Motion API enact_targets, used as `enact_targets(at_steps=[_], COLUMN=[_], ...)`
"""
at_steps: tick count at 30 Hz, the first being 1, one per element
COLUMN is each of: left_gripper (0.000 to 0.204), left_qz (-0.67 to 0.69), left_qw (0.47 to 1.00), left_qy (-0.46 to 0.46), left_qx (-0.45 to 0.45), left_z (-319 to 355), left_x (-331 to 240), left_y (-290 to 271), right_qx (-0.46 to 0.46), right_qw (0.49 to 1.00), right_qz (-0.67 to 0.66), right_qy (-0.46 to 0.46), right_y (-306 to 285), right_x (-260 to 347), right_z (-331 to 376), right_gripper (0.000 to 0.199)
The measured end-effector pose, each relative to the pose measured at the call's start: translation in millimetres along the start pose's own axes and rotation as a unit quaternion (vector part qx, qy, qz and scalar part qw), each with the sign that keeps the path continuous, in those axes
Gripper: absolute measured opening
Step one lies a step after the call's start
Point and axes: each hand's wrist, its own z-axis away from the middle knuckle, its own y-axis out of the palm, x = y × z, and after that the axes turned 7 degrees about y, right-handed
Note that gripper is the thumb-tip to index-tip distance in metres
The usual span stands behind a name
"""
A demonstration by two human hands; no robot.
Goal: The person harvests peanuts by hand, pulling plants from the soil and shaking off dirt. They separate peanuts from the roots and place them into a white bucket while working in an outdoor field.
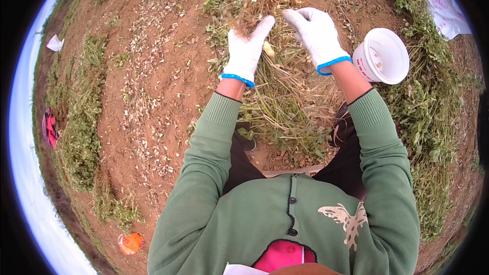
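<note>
My left hand [244, 53], in a white work glove with a blue cuff, is closed around the brown, rooty end of a pulled peanut plant [248, 24]. A pale peanut pod [268, 49] shows just beside its thumb. To the right, my right hand [317, 33], gloved the same way, has its fingers bent together toward the plants; what they pinch, if anything, is hidden. More pods [285, 0] hang among dry roots beyond both hands. Below the hands, a heap of uprooted peanut stalks [285, 114] lies between my feet.
A white plastic bucket [364, 63] with a few pods inside stands right of my right hand. Rows of pulled plants [428, 137] run along the right and left [79, 137]. A white sack [447, 12] lies far right, an orange bag [130, 243] lower left.
</note>
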Motion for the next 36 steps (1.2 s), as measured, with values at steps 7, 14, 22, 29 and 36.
enact_targets(at_steps=[7, 14, 22, 29, 36], left_gripper=[0.056, 0.053, 0.043, 0.044, 0.049], left_qz=[-0.003, -0.028, -0.043, -0.159, -0.146], left_qw=[0.992, 0.995, 0.997, 0.978, 0.975], left_qy=[0.002, 0.024, 0.051, 0.138, 0.122], left_qx=[-0.127, -0.088, -0.032, -0.004, -0.112], left_z=[-13.2, -13.5, -7.4, -22.1, -40.0], left_x=[-11.5, -2.1, 3.8, 15.9, 16.2], left_y=[-17.5, -6.9, -1.4, -11.1, -41.4], right_qx=[0.030, 0.220, 0.101, 0.093, 0.145], right_qw=[0.988, 0.974, 0.962, 0.958, 0.930], right_qz=[-0.129, 0.020, 0.220, 0.238, 0.274], right_qy=[0.078, 0.045, -0.125, -0.128, -0.197], right_y=[-30.7, 23.6, 35.9, 23.2, 53.7], right_x=[13.2, 22.9, 4.8, 4.1, 10.7], right_z=[6.3, 37.2, 31.8, 23.8, 86.1], right_gripper=[0.026, 0.046, 0.040, 0.040, 0.028])
